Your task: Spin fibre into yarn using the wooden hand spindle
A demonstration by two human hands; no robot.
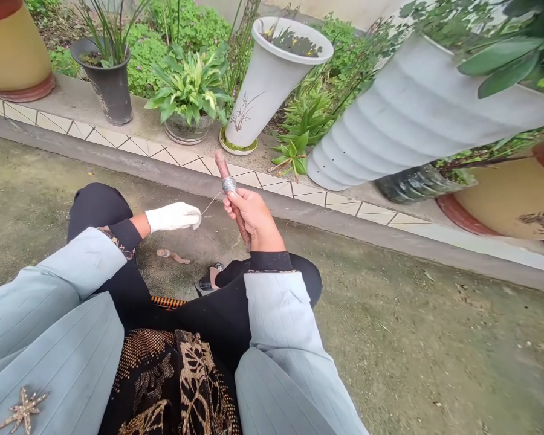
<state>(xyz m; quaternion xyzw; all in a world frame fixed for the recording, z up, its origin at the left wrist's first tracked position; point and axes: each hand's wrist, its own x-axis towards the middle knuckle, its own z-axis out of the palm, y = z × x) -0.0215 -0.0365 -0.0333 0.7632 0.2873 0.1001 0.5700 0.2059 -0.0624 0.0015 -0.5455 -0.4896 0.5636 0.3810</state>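
Note:
My right hand (256, 219) is bare and wrapped round a reddish-brown wooden stick (220, 164), held upright with a slight lean to the left. Silvery wire (228, 185) is wound in a thick band round the stick, just above my fingers. From that band a thin strand runs down to my left hand (174, 217). A white glove covers the left hand, and its fingers are pinched on the strand. Below the left hand, a short brownish piece (163, 252) with a curved strip lies on the ground; its kind is unclear.
A low tiled ledge (185, 160) crosses in front. On it stand a dark pot (111, 90), a leafy plant in a clear bowl (188, 128), a tall white planter (265, 90), a large ribbed planter (390, 121) and tan pots (512, 193). Concrete ground (412, 338) lies around my knees.

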